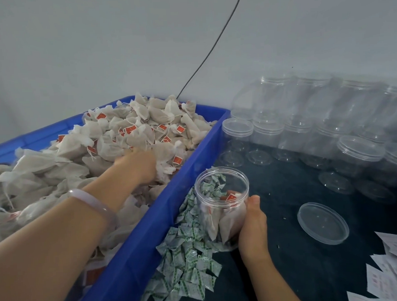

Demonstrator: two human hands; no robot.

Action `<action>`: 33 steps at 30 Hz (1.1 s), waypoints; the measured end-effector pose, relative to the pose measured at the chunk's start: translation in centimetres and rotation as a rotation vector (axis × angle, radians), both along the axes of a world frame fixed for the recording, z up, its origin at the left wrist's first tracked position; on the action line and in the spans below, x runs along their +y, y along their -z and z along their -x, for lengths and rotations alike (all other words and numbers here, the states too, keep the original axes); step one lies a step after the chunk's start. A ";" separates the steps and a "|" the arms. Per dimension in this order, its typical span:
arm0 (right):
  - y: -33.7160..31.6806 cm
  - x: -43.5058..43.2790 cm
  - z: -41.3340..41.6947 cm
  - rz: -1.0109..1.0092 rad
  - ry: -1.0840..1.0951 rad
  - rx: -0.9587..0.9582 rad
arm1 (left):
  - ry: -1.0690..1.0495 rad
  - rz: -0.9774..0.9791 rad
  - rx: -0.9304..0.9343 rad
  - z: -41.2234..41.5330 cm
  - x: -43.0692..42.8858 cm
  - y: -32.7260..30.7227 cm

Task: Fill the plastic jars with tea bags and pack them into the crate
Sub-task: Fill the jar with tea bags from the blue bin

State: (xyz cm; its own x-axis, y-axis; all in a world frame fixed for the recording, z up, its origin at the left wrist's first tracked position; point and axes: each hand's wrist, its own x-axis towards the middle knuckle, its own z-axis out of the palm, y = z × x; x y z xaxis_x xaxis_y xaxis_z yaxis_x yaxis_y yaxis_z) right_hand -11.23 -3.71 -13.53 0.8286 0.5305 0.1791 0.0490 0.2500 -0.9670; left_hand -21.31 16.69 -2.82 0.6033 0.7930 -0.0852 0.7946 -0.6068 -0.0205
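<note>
Left hand [137, 164]: reaches into the blue crate [172, 197], wrist-deep at the edge of the tea bags [114, 134]. Its fingers are buried under the heap, so I cannot tell how far they are open or whether they hold a bag. A pale bracelet [92, 199] sits on that forearm, well back from the fingers. Tea bags: off-white pouches with strings and red tags, piled high beyond and to both sides of the left fingers, filling the crate. Right hand [252, 225]: wrapped round the right-hand side of the jar [220, 195], thumb up along the wall just under the rim, the other fingers curled out of sight behind it. Jar: clear plastic, lid off, mouth tilted toward the crate, base on the tabletop [287, 191], touching the crate's outer wall or just beside it; exact contact not resolvable. A few tea bags lie in its lower part, one red tag showing near the thumb. Loose lid [323, 223]: flat on the tabletop, right of the right fingers, apart from them. Green-and-white sachets [187, 261]: a heap along the crate wall, left of and below the jar. Empty jars [306, 126]: stacked in rows beyond the right hand, against the wall. White paper slips [392, 273]: near right corner.
</note>
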 end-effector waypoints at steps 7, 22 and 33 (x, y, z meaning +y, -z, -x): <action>0.5 0.0 -0.2 0.043 0.008 0.003 | -0.051 -0.010 -0.019 0.0 1.2 0.8; 0.1 0.0 -0.1 0.027 -0.006 0.018 | -0.115 -0.104 -0.113 0.6 2.1 0.3; -0.1 -0.1 0.0 0.024 -0.002 0.025 | 0.042 0.374 -0.313 -0.6 -0.6 -1.0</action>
State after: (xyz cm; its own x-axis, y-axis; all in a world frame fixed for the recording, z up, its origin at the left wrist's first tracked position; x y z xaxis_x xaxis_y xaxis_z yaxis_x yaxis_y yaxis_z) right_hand -11.19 -3.81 -13.42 0.8313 0.5365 0.1452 0.0238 0.2267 -0.9737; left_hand -20.69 16.05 -1.86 0.6761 0.7172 -0.1692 0.7026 -0.5582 0.4414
